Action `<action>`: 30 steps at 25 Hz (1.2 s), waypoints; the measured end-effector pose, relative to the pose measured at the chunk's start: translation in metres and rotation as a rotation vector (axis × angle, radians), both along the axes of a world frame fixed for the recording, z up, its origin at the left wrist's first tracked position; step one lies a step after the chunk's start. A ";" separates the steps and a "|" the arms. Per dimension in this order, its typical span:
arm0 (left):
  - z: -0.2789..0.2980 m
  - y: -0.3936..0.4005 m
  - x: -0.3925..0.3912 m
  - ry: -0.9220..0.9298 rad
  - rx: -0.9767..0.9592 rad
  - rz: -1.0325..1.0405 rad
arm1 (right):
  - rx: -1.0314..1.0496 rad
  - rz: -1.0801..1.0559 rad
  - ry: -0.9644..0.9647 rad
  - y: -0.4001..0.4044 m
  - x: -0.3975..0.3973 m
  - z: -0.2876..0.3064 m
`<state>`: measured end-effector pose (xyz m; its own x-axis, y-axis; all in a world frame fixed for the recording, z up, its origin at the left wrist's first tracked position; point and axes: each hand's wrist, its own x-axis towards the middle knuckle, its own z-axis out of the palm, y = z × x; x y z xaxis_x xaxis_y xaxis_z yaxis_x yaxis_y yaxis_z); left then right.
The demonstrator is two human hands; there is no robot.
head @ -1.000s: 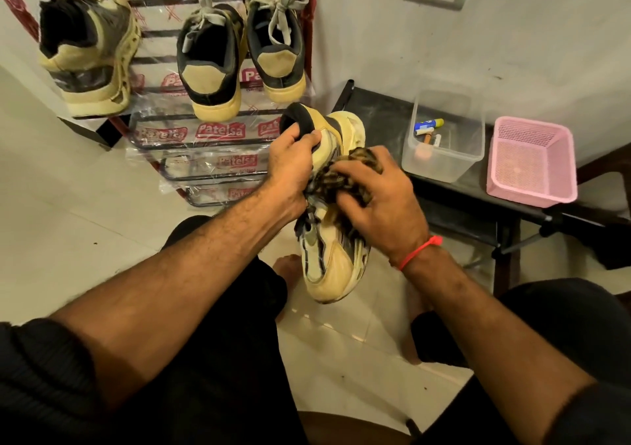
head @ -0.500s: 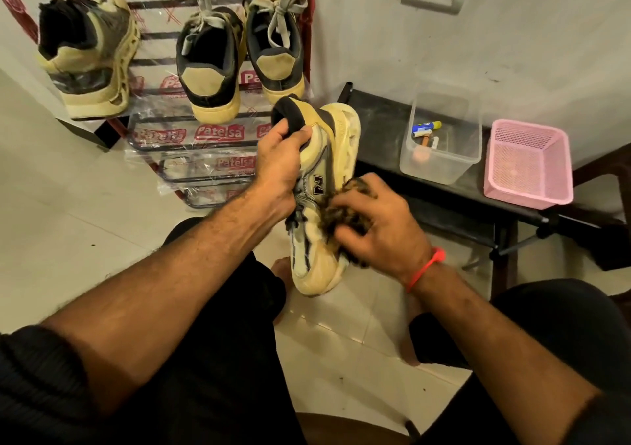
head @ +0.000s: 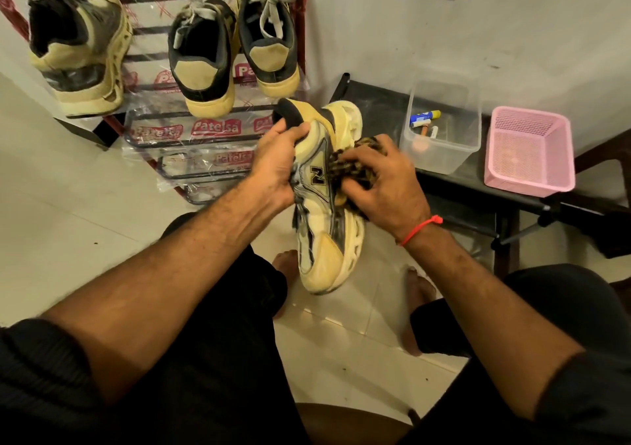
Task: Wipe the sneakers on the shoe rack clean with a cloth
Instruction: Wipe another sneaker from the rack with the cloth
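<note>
- The left hand [head: 278,164] clasps the collar and heel end of a cream-and-grey chunky-soled sneaker [head: 324,219], held above the floor, toe pointing down toward the person.
- The right hand [head: 386,185] is closed around a bunched dark mottled cloth [head: 355,157], pressed against the sneaker's side panel beside the "N" logo.
- Three more sneakers sit on the red-framed metal shoe rack [head: 205,86] beyond.

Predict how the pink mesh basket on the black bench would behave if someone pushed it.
The pink mesh basket looks thin, perforated and empty, so probably light and easily slid. Its wide, low shape suggests tipping is unlikely on the black bench.
</note>
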<state>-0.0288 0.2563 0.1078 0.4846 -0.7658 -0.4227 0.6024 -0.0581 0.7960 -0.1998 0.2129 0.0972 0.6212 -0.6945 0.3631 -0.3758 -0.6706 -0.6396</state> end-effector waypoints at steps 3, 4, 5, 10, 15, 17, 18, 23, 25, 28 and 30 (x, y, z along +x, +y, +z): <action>-0.006 -0.001 0.024 -0.016 -0.006 0.133 | 0.027 0.201 0.067 0.030 -0.014 -0.005; -0.011 0.001 0.031 0.001 0.010 0.169 | 0.017 0.260 0.112 0.040 -0.018 -0.008; -0.015 0.003 0.035 0.025 0.025 0.180 | 0.001 0.295 0.160 0.046 -0.020 -0.010; -0.022 0.005 0.019 0.051 0.107 0.095 | -0.030 0.198 0.167 0.032 -0.008 -0.010; -0.018 0.001 0.017 0.064 0.107 0.102 | 0.079 0.097 0.134 0.018 -0.004 -0.006; -0.020 0.003 0.022 0.059 0.110 0.120 | 0.070 0.242 0.191 0.031 -0.016 -0.003; -0.021 0.004 0.024 0.057 0.116 0.128 | 0.054 0.311 0.235 0.038 -0.021 -0.003; -0.023 0.004 0.007 0.058 0.157 0.060 | -0.020 0.200 0.261 0.020 -0.006 -0.004; -0.023 0.002 -0.002 0.067 0.184 0.028 | 0.020 0.123 0.203 0.011 -0.002 -0.003; -0.025 0.001 0.005 0.066 0.190 0.061 | 0.052 0.302 0.248 0.019 -0.015 -0.002; -0.027 0.003 0.014 0.088 0.192 0.089 | 0.049 0.434 0.327 0.029 -0.023 -0.005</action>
<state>-0.0144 0.2595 0.0811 0.5014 -0.6231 -0.6002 0.6789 -0.1468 0.7195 -0.2231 0.2424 0.0927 0.9297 -0.3602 0.0767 -0.2553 -0.7805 -0.5706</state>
